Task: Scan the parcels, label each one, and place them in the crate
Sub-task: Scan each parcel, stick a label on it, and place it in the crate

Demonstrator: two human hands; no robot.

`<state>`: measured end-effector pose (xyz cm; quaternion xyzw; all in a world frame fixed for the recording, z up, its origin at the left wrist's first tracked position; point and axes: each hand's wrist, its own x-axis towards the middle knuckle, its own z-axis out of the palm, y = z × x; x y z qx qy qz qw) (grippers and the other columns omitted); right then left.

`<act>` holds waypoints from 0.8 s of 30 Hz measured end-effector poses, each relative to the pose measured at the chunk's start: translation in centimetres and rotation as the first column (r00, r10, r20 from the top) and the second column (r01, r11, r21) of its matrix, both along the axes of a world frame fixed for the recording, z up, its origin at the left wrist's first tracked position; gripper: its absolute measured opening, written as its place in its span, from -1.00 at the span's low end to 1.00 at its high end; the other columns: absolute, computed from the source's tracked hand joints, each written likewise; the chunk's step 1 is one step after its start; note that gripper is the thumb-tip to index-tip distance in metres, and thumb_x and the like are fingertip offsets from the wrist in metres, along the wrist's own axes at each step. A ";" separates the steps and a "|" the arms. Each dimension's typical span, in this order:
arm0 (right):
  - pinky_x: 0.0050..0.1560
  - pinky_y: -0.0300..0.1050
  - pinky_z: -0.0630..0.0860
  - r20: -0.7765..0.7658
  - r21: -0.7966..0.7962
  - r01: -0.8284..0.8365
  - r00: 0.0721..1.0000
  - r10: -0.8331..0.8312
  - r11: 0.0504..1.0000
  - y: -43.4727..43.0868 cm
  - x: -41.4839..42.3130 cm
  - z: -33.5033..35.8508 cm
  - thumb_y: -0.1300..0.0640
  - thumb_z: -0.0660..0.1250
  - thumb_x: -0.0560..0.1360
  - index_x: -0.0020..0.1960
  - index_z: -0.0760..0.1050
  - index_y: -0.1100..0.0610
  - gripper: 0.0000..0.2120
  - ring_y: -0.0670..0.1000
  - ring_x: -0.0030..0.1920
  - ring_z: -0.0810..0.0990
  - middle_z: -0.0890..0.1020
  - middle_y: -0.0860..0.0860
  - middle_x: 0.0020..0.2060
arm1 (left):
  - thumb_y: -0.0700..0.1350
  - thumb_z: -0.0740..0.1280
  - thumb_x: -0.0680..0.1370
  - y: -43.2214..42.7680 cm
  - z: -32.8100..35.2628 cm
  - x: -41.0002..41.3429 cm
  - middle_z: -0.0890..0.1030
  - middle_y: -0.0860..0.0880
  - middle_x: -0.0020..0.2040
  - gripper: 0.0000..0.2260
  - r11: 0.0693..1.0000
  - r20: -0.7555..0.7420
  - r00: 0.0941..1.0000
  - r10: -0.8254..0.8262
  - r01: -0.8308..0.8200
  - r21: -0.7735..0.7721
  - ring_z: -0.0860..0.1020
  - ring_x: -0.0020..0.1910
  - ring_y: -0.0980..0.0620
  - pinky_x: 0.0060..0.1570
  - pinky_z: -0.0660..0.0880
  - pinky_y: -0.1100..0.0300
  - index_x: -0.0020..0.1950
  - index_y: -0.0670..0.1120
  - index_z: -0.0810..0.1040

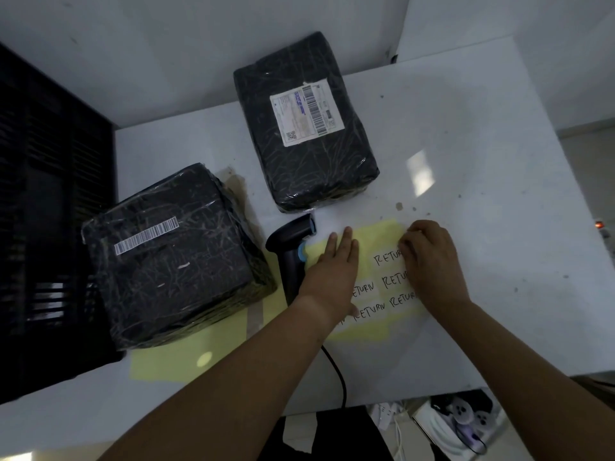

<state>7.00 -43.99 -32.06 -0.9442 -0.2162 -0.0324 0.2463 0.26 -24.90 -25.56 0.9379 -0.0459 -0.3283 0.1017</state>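
Fingers [411,242] of the right hand [432,264] curl at the far-right corner of the RETURN label sheet [376,237] — pinch hidden; left hand [332,271], fingers straight together, pins it. Oblong parcel [309,154] lies fwd-left.

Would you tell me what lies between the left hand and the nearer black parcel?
The black handheld scanner lies on the table between the left hand and that parcel, right beside the hand; the head view shows it.
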 end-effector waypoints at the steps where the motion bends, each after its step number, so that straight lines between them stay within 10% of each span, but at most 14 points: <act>1: 0.10 0.06 0.44 0.010 -0.031 0.010 1.000 -0.010 0.999 0.2 -0.1 -0.1 0.29 0.30 0.57 -0.03 0.55 0.29 -0.92 0.17 0.03 0.47 0.53 0.16 0.06 | 0.07 0.56 0.45 0.0 0.0 0.0 -0.39 -0.13 0.62 0.14 1.000 -0.002 1.000 0.001 -0.001 -0.001 -0.26 0.63 -0.16 0.50 0.25 -0.01 0.65 -0.19 -0.25; 15: 0.06 0.06 0.43 0.034 -0.074 -0.123 0.991 0.126 0.990 -0.6 -1.2 1.0 0.20 0.22 0.57 0.04 0.46 0.24 -0.88 0.17 0.02 0.44 0.47 0.17 0.14 | 0.03 0.56 0.46 0.0 0.0 -0.1 -0.38 -0.14 0.62 0.12 1.000 -0.002 1.000 0.016 -0.016 -0.020 -0.25 0.63 -0.17 0.54 0.21 -0.02 0.65 -0.20 -0.24; 24: -0.13 0.05 0.49 -0.076 -0.037 -0.224 0.972 0.221 0.974 -0.9 -0.7 4.0 0.25 0.38 0.51 -0.07 0.50 0.18 -0.94 0.13 -0.17 0.52 0.58 0.04 -0.22 | 0.06 0.57 0.44 0.1 -0.1 -0.1 -0.38 -0.13 0.62 0.14 1.000 0.001 1.000 0.003 -0.003 -0.022 -0.25 0.63 -0.16 0.52 0.23 -0.02 0.65 -0.20 -0.24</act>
